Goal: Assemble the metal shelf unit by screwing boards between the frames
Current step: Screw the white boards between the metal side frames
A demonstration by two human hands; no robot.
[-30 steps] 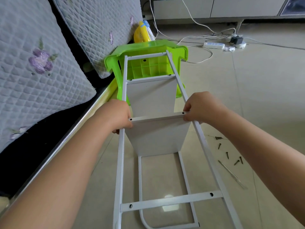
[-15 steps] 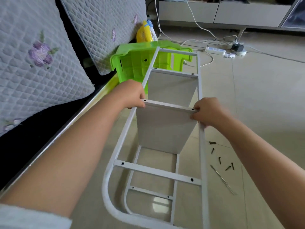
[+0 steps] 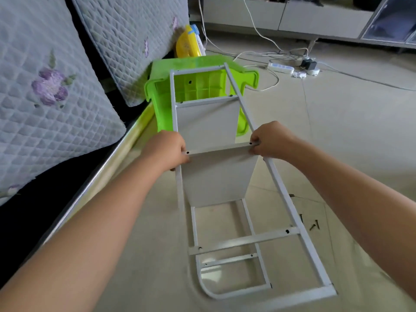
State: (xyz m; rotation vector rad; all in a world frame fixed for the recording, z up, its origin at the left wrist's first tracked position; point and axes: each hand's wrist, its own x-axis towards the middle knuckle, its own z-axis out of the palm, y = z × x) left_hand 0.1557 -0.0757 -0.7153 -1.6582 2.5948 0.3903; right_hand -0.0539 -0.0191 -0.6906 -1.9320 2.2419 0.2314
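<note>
White metal frame (image 3: 290, 212) lies flat on the floor (image 3: 349, 136), far end by the green plastic stool (image 3: 198, 86). Two white boards (image 3: 218, 176) stand between the frames. My left hand (image 3: 165, 152) grips the left rail, my right hand (image 3: 270, 140) grips the right rail at the near board's crossbar. Loose screws (image 3: 314, 225) lie on the floor to the right.
</note>
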